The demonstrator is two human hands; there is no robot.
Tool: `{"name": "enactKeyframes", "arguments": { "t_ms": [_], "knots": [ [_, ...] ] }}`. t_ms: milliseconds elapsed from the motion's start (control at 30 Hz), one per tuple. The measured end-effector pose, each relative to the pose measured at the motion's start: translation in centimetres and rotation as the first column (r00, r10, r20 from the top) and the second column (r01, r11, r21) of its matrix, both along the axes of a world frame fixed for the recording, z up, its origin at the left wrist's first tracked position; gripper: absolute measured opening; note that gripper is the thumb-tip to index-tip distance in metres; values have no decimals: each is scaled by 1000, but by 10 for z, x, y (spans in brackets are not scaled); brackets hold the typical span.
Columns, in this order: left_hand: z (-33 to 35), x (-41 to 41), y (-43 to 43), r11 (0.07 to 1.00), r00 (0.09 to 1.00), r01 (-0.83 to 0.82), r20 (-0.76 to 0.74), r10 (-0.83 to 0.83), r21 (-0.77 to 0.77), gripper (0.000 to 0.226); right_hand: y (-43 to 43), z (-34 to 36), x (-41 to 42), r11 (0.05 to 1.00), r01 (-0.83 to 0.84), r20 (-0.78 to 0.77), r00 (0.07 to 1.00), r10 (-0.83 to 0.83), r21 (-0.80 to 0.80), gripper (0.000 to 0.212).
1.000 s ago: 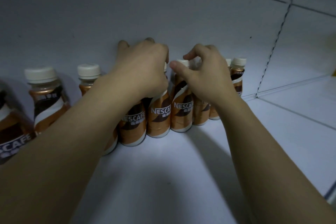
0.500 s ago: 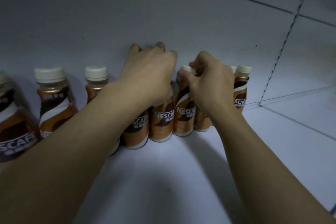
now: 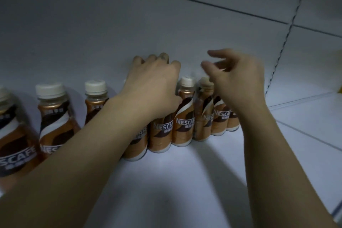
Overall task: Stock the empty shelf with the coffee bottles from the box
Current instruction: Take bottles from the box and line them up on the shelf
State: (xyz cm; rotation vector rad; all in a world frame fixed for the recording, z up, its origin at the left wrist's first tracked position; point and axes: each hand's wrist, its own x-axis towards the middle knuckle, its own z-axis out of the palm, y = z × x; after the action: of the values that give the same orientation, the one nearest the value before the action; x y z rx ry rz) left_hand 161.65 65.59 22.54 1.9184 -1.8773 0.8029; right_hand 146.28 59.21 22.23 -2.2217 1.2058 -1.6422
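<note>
A white shelf [image 3: 166, 190] carries a row of coffee bottles [image 3: 183, 126] standing upright along its back edge, against the back wall. The row runs from the left edge toward the right; the front of the shelf lies bare.

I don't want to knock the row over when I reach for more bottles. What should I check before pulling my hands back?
1. Right hand free of the bottles: ok, fingers spread above the caps.
2. Left hand released: cannot tell, it covers the bottle tops beneath it.
3. Blurred bottle under the right hand steady: cannot tell.
4. Bottle with the readable label upright: ok.
5. Shelf in front bare for the next row: ok.
6. Box of bottles within reach: cannot tell, out of view.
</note>
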Motion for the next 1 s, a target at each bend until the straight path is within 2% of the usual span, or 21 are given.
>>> {"name": "enactKeyframes", "arguments": {
  "t_ms": [33,100,200,333,467,633,1000],
  "knots": [
    [1,0,0,1000,1000,17,-16,-17,-15,56,-3,9,-4,1000,19,28,999,-19,-13,25],
    [4,-4,1,998,996,54,-72,-55,-21,56,-14,22,-10,999,44,-15,999,-44,7,19],
    [16,-18,-9,998,990,68,-123,-66,14,58,-35,20,-17,997,54,-118,992,-47,63,24],
    [25,-36,-30,989,978,19,-209,12,148,55,-43,-16,-14,997,47,-160,986,-37,64,29],
    [16,-41,-44,998,990,-26,-139,35,61,38,-46,-31,-14,996,-46,-163,985,57,71,39],
    [13,-33,-45,999,995,28,-95,-25,24,43,-51,-31,-20,995,-60,-132,989,71,86,39],
    [6,-36,-49,999,996,36,-80,-37,-14,31,-42,-38,-12,998,55,-30,998,-55,22,34]
  ]
}}
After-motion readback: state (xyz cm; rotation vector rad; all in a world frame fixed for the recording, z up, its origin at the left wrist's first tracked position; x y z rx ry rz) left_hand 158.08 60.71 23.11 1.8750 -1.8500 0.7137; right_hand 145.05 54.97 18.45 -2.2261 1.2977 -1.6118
